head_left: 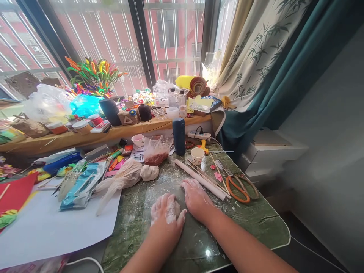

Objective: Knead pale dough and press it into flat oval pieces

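My left hand [167,214], dusted with white powder, presses down on a pale lump of dough [178,208] with its thumb stretched out to the right. Most of that lump is hidden under the palm. Just to the right, my right hand [197,199] rests on the table, powdery too, its fingers loosely bent and no object visible in them. Beyond it lies a pale rolling pin [200,179]. Another whitish lump of dough [149,173] sits farther back, next to a crumpled thin plastic bag [125,174]. A clear sheet [196,239] lies under both hands.
Orange-handled scissors [239,189] and thin wooden sticks [209,175] lie at the right. Behind stand a paper cup [197,155], a dark blue cylinder [179,136] and a bag of reddish-brown material [156,153]. White paper [85,227] and a blue packet [82,185] are at left.
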Available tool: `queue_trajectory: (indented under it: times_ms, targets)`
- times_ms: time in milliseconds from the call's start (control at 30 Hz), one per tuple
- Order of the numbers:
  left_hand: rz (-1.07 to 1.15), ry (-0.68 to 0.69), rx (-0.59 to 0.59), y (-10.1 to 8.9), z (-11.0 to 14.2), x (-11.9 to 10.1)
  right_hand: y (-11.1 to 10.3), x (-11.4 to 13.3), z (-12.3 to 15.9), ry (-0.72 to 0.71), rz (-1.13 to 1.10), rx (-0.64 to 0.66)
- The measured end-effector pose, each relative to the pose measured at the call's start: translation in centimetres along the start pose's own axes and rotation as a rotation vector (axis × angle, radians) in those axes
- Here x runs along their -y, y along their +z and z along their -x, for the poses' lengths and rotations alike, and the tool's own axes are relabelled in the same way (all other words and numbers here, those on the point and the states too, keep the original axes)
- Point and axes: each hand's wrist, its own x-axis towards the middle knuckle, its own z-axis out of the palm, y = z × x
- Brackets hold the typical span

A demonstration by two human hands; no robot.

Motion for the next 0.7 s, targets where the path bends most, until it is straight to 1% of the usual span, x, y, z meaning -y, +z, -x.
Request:
queue_trajectory:
  times_ms: [33, 100, 200, 267, 400, 433, 467, 500, 533, 567, 600, 633, 700]
  targets:
    - [-0.018, -0.027, -0.013, 0.4, 0.2, -0.4, 0.1, -0.1, 0.0, -0.003, 0.001, -0.005]
    - [-0.045, -0.027, -0.013, 0.8, 0.2, -0.9, 0.4, -0.3, 0.0, -0.013, 0.000, -0.020]
    - [-0.065, 0.040, 0.033, 0.2, -0.3, -0.6, 0.8, -0.7, 0.1, -0.030, 0.003, -0.044]
    - [-0.054, 0.126, 0.082, -0.6, -0.7, 0.1, 1.0, -0.9, 0.2, -0.043, 0.011, -0.051]
    - [0.018, 0.398, 0.210, -2.4, -1.1, 1.8, 1.2, -1.1, 0.4, -0.064, 0.021, -0.066]
    - [0.025, 0.446, 0.238, -2.7, -1.1, 2.0, 1.2, -1.0, 0.5, -0.064, 0.023, -0.070]
    - [0.023, 0.465, 0.249, -2.8, -1.0, 2.0, 1.2, -1.0, 0.5, -0.062, 0.025, -0.074]
    - [0.013, 0.455, 0.241, -2.8, -0.7, 2.0, 1.2, -0.9, 0.5, -0.059, 0.027, -0.079]
    - [-0.002, 0.405, 0.186, -2.5, -0.4, 1.8, 1.2, -0.9, 0.5, -0.056, 0.029, -0.083]
    - [-0.011, 0.332, 0.127, -2.2, -0.1, 1.6, 1.2, -0.8, 0.6, -0.054, 0.030, -0.086]
    - [-0.008, 0.247, 0.094, -1.7, 0.3, 1.4, 1.2, -0.9, 0.6, -0.054, 0.030, -0.087]
    - [0.008, 0.189, 0.092, -1.2, 0.6, 1.1, 1.3, -0.9, 0.6, -0.057, 0.029, -0.088]
    - [0.041, 0.126, 0.106, -0.4, 0.9, 0.8, 1.3, -1.0, 0.7, -0.069, 0.025, -0.091]
